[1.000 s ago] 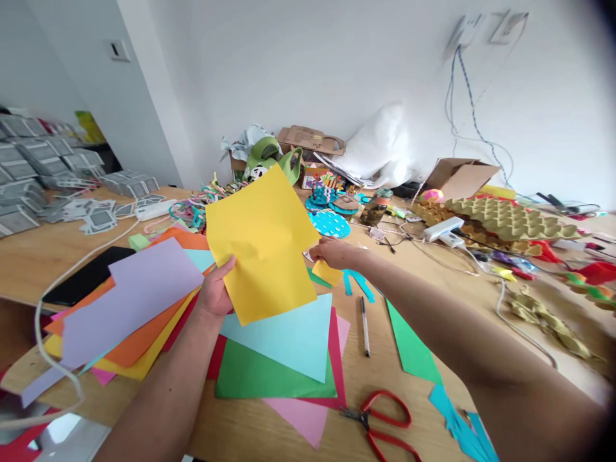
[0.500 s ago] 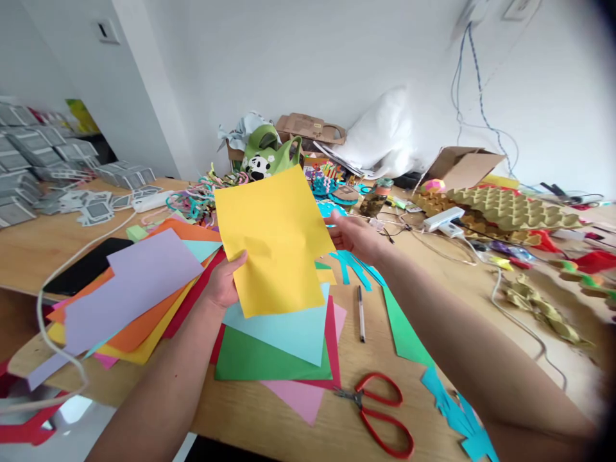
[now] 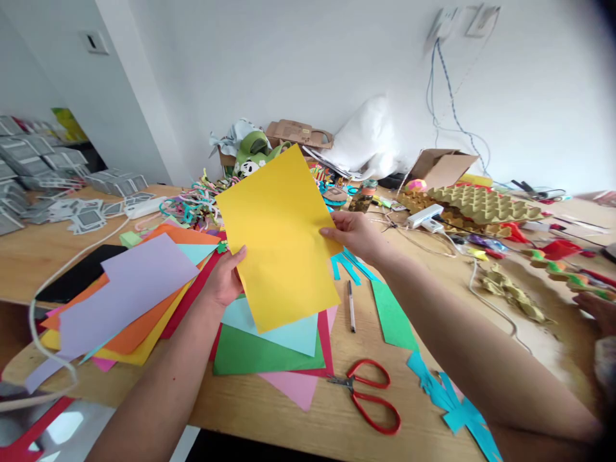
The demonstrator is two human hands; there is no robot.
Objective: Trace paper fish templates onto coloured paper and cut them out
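A yellow sheet of paper (image 3: 282,237) is held up, tilted, above the table. My left hand (image 3: 228,277) pinches its left edge, thumb in front. On the opposite edge, my right hand (image 3: 353,234) grips it with the thumb on the front face. Below it lie a light blue sheet (image 3: 289,335), a green sheet (image 3: 264,355) and a pink sheet (image 3: 293,386), partly covered. Red-handled scissors (image 3: 368,391) rest near the front edge, and a pen (image 3: 351,307) lies to the right of the stack.
Left is a pile of coloured paper with a lilac sheet (image 3: 129,289) on top, beside a black tablet-like slab (image 3: 79,276). Blue paper strips (image 3: 452,404) and egg trays (image 3: 486,205) lie right. Another person's hand (image 3: 597,311) shows at the right edge. A bottle (image 3: 363,196) stands behind.
My right hand has closed on the right edge of the yellow sheet, which now looks flatter and is turned slightly. The camera view has shifted a little to the right.
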